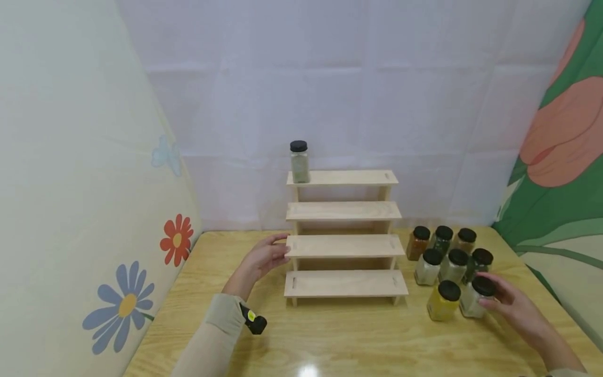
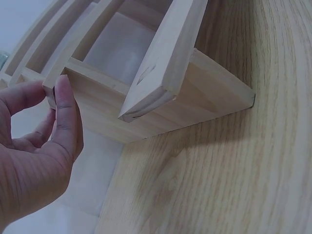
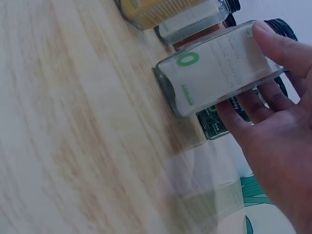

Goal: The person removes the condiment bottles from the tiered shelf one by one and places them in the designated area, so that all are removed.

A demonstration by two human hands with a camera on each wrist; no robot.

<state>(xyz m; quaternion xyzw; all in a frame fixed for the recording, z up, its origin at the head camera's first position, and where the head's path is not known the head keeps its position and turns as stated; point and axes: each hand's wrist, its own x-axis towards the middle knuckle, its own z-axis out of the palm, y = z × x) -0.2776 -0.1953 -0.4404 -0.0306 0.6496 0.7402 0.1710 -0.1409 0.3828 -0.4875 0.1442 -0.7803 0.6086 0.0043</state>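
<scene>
A wooden tiered shelf (image 1: 345, 283) stands mid-table. My left hand (image 1: 263, 259) pinches the left end of its second-lowest step between thumb and fingers, as the left wrist view shows up close. At the right, my right hand (image 1: 517, 309) holds a square glass spice jar (image 3: 214, 70) of white powder with a black lid. The thumb lies on the near face by the lid, the fingers behind the jar. Next to it stands a jar of yellow spice (image 1: 443, 303). On the top step's left end sits a jar of pale green contents (image 1: 300, 166).
Several more black-lidded jars are grouped behind the held one, among them a reddish-brown one (image 1: 417, 247) and a white one (image 1: 427, 270). The wood-grain table (image 1: 339, 335) runs between a flower-patterned left wall (image 1: 70, 199), a white cloth at the back and a green-patterned right wall.
</scene>
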